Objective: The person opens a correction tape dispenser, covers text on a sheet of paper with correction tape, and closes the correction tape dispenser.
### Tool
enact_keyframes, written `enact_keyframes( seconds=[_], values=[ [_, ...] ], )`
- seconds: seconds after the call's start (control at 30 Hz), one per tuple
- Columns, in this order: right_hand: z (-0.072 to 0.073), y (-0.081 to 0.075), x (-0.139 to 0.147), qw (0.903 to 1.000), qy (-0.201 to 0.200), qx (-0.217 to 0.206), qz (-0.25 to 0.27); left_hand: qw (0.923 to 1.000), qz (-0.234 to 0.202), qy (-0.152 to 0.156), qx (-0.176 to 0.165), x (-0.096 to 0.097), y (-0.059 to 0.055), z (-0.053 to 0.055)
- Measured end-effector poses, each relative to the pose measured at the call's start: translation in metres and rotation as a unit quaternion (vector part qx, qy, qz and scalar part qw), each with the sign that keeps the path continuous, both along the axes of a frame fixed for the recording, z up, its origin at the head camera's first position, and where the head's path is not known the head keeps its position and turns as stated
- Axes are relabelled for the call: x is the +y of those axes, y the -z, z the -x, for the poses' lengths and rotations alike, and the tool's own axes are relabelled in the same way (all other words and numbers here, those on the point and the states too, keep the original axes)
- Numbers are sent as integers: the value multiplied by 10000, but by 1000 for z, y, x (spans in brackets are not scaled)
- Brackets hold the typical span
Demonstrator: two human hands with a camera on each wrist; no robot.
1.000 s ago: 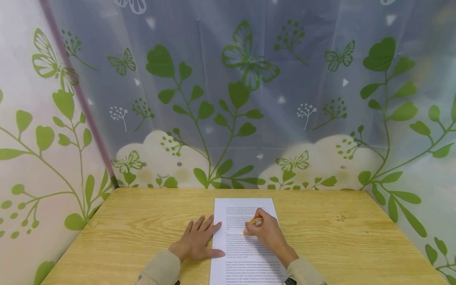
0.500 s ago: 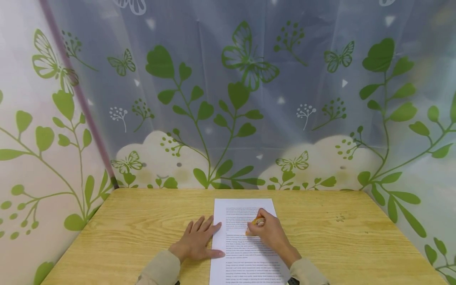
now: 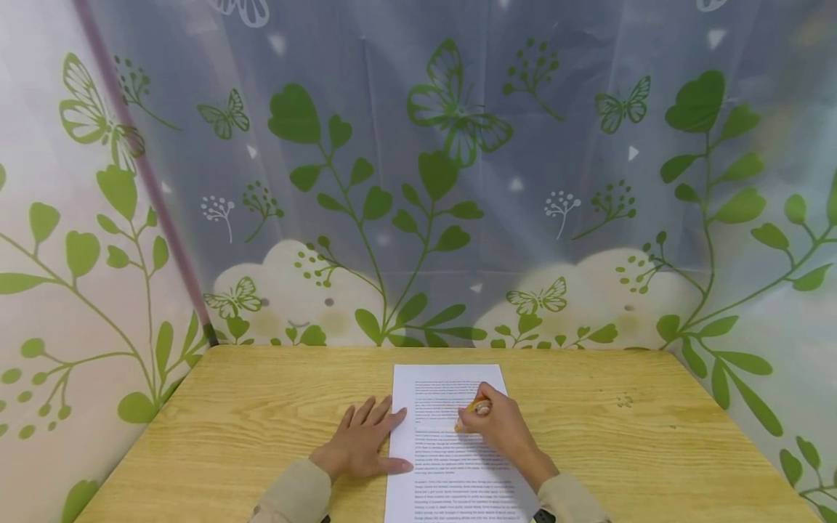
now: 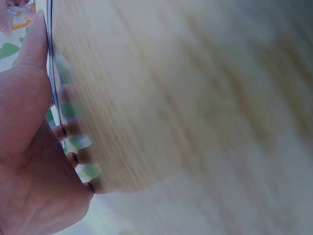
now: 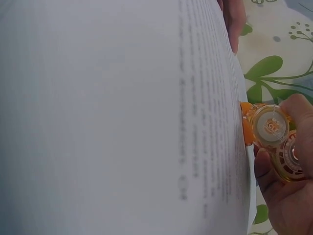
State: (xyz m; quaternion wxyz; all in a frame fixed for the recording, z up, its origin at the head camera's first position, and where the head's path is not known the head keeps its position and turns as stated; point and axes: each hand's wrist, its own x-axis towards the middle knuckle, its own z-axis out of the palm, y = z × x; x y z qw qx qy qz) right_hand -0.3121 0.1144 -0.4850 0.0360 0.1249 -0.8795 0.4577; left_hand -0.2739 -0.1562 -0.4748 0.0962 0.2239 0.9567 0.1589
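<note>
A white sheet of printed text (image 3: pixel 458 472) lies on the wooden table. My left hand (image 3: pixel 360 444) rests with spread fingers along its left edge, the thumb and a fingertip on the paper. Above the text, my right hand (image 3: pixel 506 432) grips an orange, see-through correction tape dispenser (image 3: pixel 481 408). In the right wrist view, the two round reels of the correction tape dispenser (image 5: pixel 272 127) show between thumb and fingers, its orange tip against the paper. Whether tape lies on the sheet is too small to tell.
The light wood tabletop (image 3: pixel 248 407) extends on both sides of the sheet. Behind it hangs a curtain (image 3: pixel 366 218) with green leaves and butterflies, and similar patterned sheets flank the table.
My right hand has slid slightly rightward along the text line, with the correction tape dispenser in its grip. The left hand and the paper stay in place.
</note>
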Motion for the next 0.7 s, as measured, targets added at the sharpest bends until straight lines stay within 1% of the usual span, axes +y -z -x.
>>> enact_keyframes(
  seconds=[0.2, 0.7],
  values=[
    [1, 1, 3, 9999, 84, 105, 55, 10000, 27, -4, 41, 1, -1, -1],
    [0, 0, 12, 9998, 16, 193, 59, 10000, 32, -22, 27, 1, -1, -1]
  ],
)
